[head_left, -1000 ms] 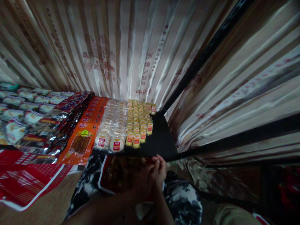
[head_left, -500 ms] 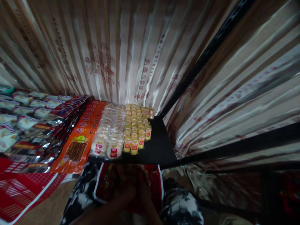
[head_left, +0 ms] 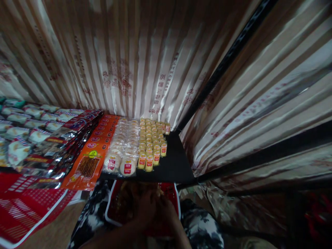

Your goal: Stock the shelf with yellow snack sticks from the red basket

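From here I can see a red basket (head_left: 109, 204) at the bottom centre of the frame, open side up, its white rim tracing the left and right sides and curving round the near-left corner. The red shows clearest along its right inner wall; the near part sinks into shadow. Inside, toward the left and middle, lie dark brownish-yellow contents (head_left: 123, 197), with a paler patch further right. It's too dim to make out single shapes.
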Available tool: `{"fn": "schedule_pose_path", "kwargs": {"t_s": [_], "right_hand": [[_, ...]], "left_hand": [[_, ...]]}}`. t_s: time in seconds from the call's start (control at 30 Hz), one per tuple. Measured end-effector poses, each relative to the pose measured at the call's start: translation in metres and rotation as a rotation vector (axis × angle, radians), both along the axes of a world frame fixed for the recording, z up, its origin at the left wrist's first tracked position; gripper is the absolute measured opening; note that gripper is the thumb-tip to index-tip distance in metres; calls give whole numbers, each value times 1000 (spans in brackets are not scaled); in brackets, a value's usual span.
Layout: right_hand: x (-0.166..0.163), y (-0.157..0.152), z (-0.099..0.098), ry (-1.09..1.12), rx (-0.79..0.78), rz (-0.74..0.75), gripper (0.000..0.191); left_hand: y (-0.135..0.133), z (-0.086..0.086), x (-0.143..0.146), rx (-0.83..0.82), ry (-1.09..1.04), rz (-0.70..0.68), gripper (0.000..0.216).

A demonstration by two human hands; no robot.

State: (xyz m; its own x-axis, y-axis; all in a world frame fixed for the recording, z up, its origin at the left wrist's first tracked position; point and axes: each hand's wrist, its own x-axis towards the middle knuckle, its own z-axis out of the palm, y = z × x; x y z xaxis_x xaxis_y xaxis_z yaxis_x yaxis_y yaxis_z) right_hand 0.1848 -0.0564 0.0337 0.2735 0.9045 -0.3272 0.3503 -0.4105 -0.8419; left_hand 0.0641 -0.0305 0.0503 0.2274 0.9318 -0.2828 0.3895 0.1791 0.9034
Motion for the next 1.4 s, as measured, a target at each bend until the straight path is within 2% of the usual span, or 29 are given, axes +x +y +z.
{"fn": "schedule_pose_path", "kwargs": {"t_s": [0.2,0.3,0.43,0.53,0.6,0.77,0.87,1.07,1.27,1.4], "right_hand": [[13,-10,56,255,-5,-11,44],[17,-7,71,300,44,-34,46],[23,1,79,283,93,-72,50],[27,11,82,244,144,-110,55],[30,21,83,238,192,-133,56],[38,59,82,211,300,-185,47],[44,86,76,218,353,-227,47],[51,123,60,187,385,-253,48],[49,140,60,87,384,-195,47],[45,147,56,142,370,-190,51]], "left_hand": [[-6,31,9,201,-160,-3,24],[-4,38,15,289,-237,-1,25],[4,35,23,430,-315,3,25],[12,38,28,511,-314,-9,28],[18,46,31,520,-274,-11,29],[35,76,43,396,-143,18,38],[47,82,51,319,-95,7,44],[68,71,62,256,-65,6,50],[74,61,66,250,-64,-11,50],[77,51,67,279,-39,-1,48]]}}
